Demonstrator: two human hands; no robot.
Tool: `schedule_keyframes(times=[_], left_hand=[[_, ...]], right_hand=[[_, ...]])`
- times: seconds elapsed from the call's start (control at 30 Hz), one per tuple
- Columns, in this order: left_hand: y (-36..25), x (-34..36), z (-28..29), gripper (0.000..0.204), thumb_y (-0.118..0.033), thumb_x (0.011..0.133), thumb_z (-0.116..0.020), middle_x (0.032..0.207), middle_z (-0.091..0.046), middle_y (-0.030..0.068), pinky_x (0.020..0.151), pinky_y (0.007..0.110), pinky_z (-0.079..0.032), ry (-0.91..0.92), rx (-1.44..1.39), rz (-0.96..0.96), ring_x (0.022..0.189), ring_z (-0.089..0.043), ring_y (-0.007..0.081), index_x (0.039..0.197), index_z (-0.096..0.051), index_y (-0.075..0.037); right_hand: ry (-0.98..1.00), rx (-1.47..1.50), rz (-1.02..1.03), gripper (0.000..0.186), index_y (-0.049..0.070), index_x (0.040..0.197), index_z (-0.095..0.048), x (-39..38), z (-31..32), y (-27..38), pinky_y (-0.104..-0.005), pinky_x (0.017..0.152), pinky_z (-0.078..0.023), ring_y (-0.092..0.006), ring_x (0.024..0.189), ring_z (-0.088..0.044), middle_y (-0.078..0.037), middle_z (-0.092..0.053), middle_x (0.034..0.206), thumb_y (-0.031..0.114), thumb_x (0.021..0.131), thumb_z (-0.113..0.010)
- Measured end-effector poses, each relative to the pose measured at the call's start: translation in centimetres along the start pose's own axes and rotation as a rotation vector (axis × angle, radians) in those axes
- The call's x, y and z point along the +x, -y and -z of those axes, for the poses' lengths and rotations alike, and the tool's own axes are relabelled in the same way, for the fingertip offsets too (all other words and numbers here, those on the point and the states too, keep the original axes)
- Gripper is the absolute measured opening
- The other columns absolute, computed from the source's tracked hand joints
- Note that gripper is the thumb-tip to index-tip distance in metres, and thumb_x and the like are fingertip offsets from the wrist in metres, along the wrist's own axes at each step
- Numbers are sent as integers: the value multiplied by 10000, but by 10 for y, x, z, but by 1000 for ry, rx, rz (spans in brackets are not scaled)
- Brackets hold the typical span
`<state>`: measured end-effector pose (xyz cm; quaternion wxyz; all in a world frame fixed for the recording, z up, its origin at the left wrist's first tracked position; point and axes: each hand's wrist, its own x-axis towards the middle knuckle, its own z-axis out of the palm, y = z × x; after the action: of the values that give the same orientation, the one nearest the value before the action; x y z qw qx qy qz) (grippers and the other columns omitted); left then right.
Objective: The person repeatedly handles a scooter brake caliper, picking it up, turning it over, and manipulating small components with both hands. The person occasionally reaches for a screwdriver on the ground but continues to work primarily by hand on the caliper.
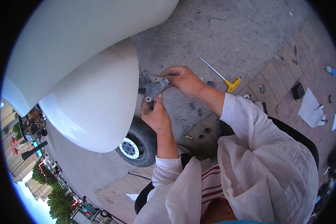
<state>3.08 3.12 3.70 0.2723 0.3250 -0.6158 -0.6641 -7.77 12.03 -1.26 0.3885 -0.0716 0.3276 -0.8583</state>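
Note:
A dark grey metal part (154,88), which looks like a brake caliper, sits at the edge of a white fender (97,99). My left hand (156,116) grips it from below, the thumb beside a round bolt-like end. From the right, my right hand (185,81) pinches its other end between thumb and fingers. Whether the part is still joined to something behind the fender, I cannot tell. Just below the fender is a wheel (145,143) with a black tyre and a silver brake disc.
A T-handle wrench with a yellow grip (233,85) lies on the pavement right of my hands. Several small dark parts are scattered nearby. Farther right are a black box (297,91), a white sheet (308,108) and a small blue-and-white container (329,70). White bodywork (82,30) overhangs the upper left.

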Motion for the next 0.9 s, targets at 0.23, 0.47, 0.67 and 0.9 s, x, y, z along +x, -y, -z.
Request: schedule_keyframes(times=[0.23,0.47,0.67,0.9], left_hand=[[-3,0,7,320,-48,807,-751,932,-656,47,701,218,-444,62,-4,40,803,-573,85,1084,-597,2],[3,0,4,355,-47,807,-750,981,-654,50,731,228,-450,9,74,-18,823,-579,87,1119,-586,2],[5,1,8,348,-40,806,-747,960,-658,44,734,215,-446,39,88,-28,797,-575,77,1113,-589,6],[8,3,9,333,-27,798,-748,946,-657,37,732,214,-448,39,34,-40,788,-570,73,1093,-597,4]], right_hand=[[-19,-64,-12,182,-61,1056,-643,-3,-5,6,-333,799,-573,-206,869,-665,-140,-672,977,5,918,-545],[-88,-161,56,175,-26,1041,-650,-7,-16,11,-273,757,-532,-130,861,-636,-80,-663,958,-3,914,-532],[-70,-314,69,167,-23,1025,-661,-8,-13,20,-254,748,-504,-104,855,-609,-57,-663,931,-4,900,-551],[-37,-347,12,160,-29,1003,-676,-2,-11,30,-249,739,-504,-105,834,-615,-62,-673,903,-13,877,-579]])
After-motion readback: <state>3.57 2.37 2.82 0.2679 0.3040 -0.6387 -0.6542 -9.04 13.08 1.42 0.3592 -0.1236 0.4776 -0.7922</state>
